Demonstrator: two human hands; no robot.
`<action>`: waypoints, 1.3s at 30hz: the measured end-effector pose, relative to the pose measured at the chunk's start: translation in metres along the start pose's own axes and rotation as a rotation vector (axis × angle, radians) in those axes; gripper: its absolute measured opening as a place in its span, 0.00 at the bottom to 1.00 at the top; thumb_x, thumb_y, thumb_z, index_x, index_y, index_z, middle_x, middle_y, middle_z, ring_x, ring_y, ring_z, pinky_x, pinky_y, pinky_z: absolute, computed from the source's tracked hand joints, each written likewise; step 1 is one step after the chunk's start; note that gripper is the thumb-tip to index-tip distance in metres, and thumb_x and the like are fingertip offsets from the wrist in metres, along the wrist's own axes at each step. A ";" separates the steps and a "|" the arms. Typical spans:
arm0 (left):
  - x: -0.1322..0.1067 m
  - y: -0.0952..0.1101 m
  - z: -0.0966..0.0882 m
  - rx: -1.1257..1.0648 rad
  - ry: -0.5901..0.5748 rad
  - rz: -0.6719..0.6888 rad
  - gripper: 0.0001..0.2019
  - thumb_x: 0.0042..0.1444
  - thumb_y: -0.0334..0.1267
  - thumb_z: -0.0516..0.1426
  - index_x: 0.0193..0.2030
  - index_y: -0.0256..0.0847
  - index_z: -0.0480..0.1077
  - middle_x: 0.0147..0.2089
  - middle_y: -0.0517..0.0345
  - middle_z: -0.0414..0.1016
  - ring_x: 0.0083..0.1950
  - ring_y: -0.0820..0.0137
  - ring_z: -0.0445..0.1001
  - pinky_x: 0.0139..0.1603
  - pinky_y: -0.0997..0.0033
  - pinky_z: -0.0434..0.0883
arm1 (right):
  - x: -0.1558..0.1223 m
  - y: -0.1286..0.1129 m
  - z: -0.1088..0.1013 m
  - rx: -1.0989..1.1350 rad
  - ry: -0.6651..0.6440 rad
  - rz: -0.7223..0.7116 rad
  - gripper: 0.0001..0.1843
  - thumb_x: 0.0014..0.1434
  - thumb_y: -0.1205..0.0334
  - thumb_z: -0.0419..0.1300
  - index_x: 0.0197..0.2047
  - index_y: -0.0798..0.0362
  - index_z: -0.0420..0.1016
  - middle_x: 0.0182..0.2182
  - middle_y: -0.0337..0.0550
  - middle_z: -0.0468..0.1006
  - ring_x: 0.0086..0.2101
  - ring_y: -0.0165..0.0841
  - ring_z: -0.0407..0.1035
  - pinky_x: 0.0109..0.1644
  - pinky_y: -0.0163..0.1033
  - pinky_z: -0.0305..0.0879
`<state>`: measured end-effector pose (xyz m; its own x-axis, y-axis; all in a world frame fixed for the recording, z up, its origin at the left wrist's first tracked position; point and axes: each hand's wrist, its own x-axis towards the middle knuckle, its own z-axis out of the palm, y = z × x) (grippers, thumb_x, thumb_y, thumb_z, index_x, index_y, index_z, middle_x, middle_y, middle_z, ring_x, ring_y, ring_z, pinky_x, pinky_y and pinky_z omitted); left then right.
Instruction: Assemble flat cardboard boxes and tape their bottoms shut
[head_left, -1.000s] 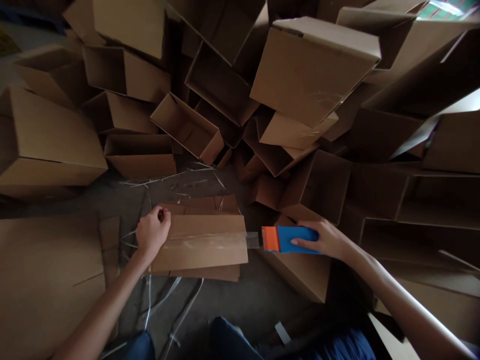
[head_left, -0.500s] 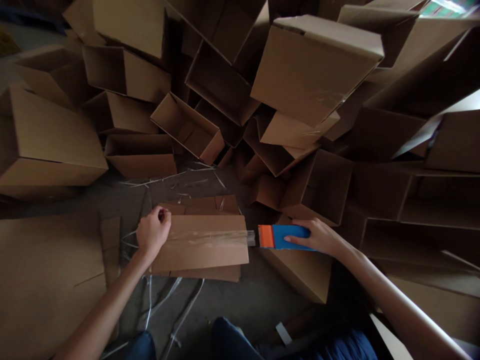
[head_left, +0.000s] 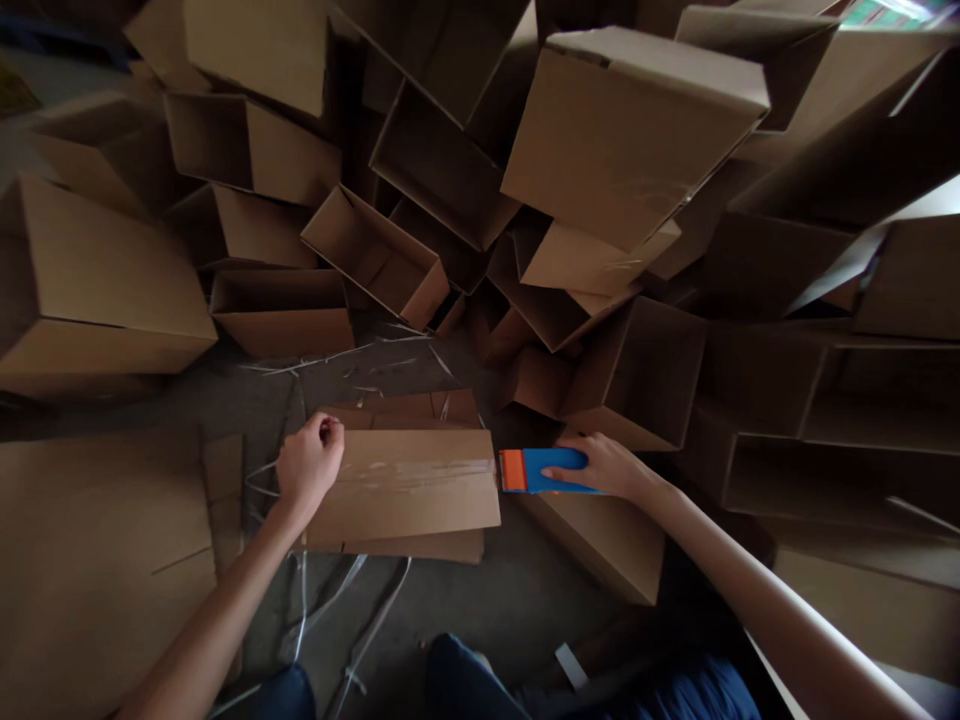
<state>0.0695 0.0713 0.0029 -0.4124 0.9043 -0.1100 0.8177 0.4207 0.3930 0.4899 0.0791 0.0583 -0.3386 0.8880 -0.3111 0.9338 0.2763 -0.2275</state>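
A cardboard box (head_left: 420,505) stands in front of me with clear tape (head_left: 405,472) running along the middle of its upper face. My right hand (head_left: 600,468) grips a blue and orange tape dispenser (head_left: 551,470), whose orange end is right at the box's right edge. At the box's left end, my left hand (head_left: 309,462) is closed, its fingers curled at the corner. Whether those fingers pinch the cardboard or something else is hidden. Flattened cardboard (head_left: 409,408) shows behind the box.
Open cardboard boxes (head_left: 375,255) are heaped beyond and to the right. Flat cardboard sheets (head_left: 97,560) lie at the left. White strapping strips (head_left: 375,625) are strewn on the floor (head_left: 450,590). A larger box (head_left: 630,130) sits high on the heap.
The tape dispenser in my right hand has moved left, up against the box's right edge. The short strip of tape that spanned the gap no longer shows. My left hand is nearly still.
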 end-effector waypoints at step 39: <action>-0.009 0.032 0.011 0.339 0.022 0.389 0.21 0.65 0.42 0.42 0.38 0.40 0.75 0.34 0.44 0.82 0.36 0.58 0.79 0.45 0.61 0.63 | -0.012 0.022 0.035 0.448 0.104 0.065 0.35 0.58 0.29 0.48 0.18 0.53 0.58 0.18 0.36 0.57 0.22 0.27 0.52 0.26 0.36 0.50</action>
<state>0.1040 0.0778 0.0061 -0.0571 0.9984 0.0064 0.9950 0.0563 0.0825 0.5104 0.0612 0.0247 -0.2465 0.9367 -0.2486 0.8026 0.0536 -0.5941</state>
